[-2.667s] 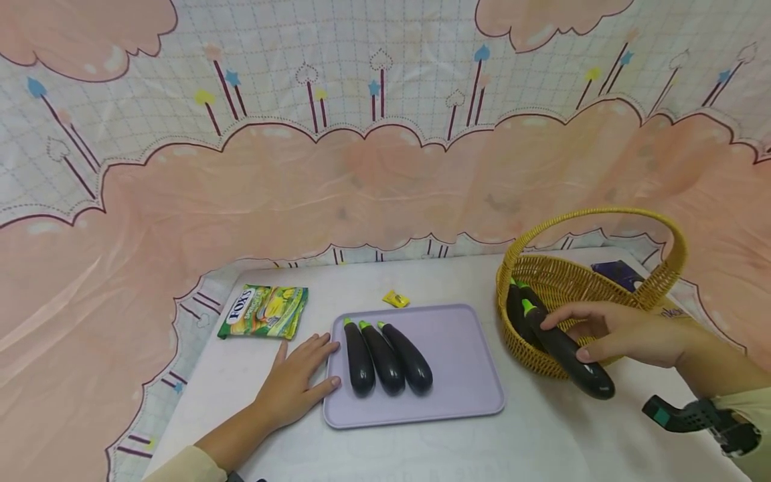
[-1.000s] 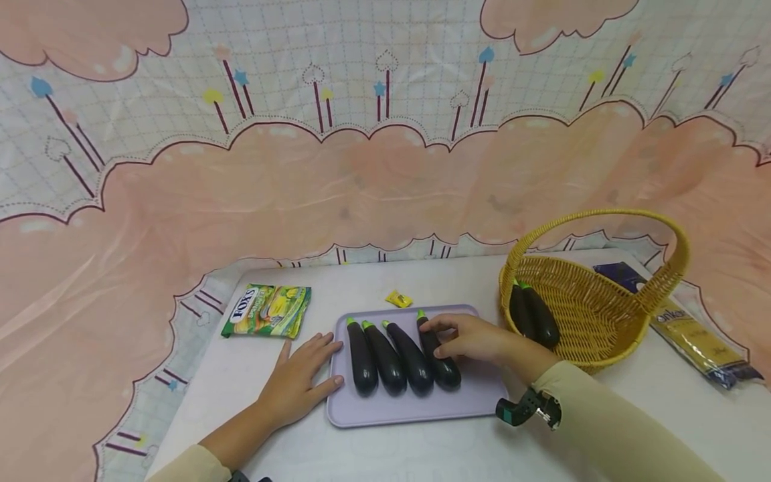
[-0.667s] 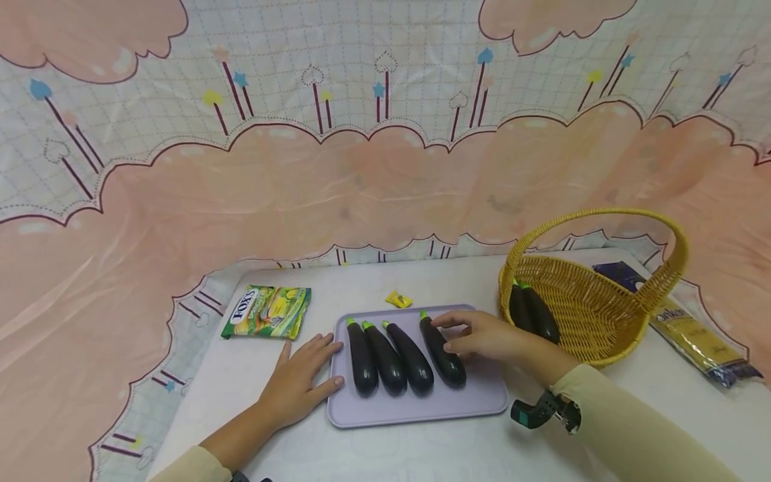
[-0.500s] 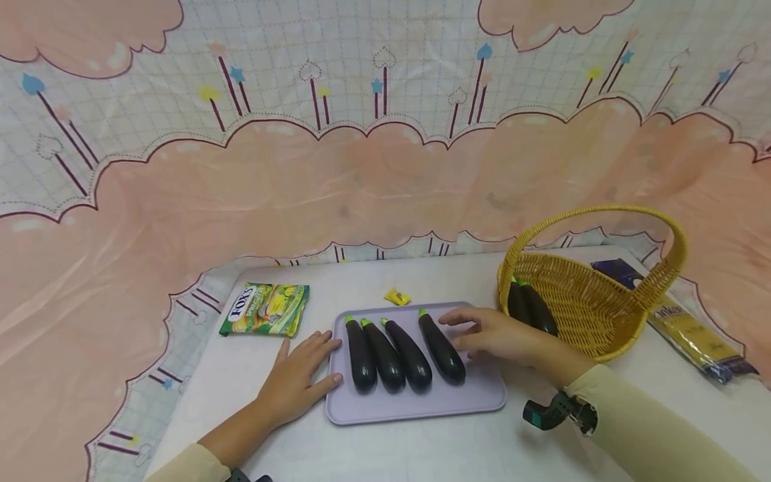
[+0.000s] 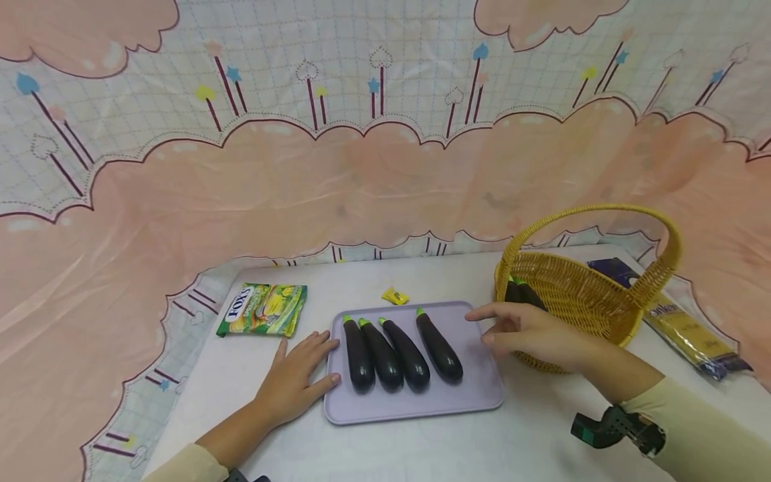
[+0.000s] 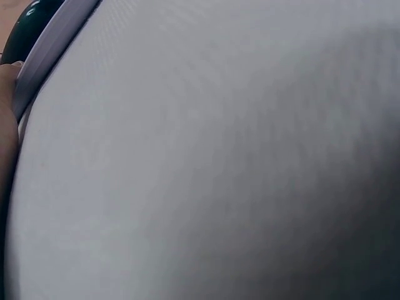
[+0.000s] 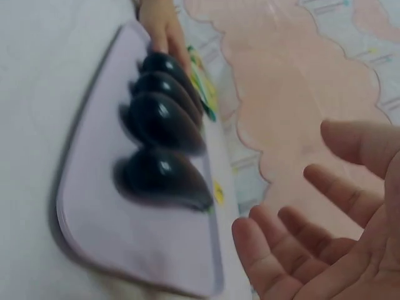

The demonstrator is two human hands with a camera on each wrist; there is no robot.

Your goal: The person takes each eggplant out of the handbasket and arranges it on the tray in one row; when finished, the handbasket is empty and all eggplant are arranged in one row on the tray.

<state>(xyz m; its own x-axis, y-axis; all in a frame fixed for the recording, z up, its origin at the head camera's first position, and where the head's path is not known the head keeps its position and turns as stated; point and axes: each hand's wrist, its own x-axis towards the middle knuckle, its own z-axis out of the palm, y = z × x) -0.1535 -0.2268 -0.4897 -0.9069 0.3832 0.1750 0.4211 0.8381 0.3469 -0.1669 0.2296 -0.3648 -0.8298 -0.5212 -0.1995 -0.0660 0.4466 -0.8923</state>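
Several dark eggplants with green stems lie on a pale purple tray (image 5: pixel 415 413); three sit close together, and a fourth eggplant (image 5: pixel 439 347) lies to their right with a gap between. My left hand (image 5: pixel 295 378) rests flat with its fingertips at the tray's left edge; in the left wrist view only a sliver of that hand shows by the tray rim (image 6: pixel 44 56). My right hand (image 5: pixel 530 331) is in the air between tray and basket, holding nothing, fingers loosely bent and apart. It partly hides the eggplants (image 5: pixel 523 294) inside the yellow wicker basket (image 5: pixel 578 288).
A green FOX'S candy bag (image 5: pixel 263 310) lies left behind the tray. Behind the tray's middle is a small yellow wrapped candy (image 5: pixel 395 296). A blue and gold packet (image 5: pixel 687 335) lies right of the basket, and a patterned cloth (image 5: pixel 361 187) hangs behind the table.
My right hand brought an eggplant from the basket to the tray, let go of it and drew back rightward toward the basket. The left hand has stayed at the tray's edge.
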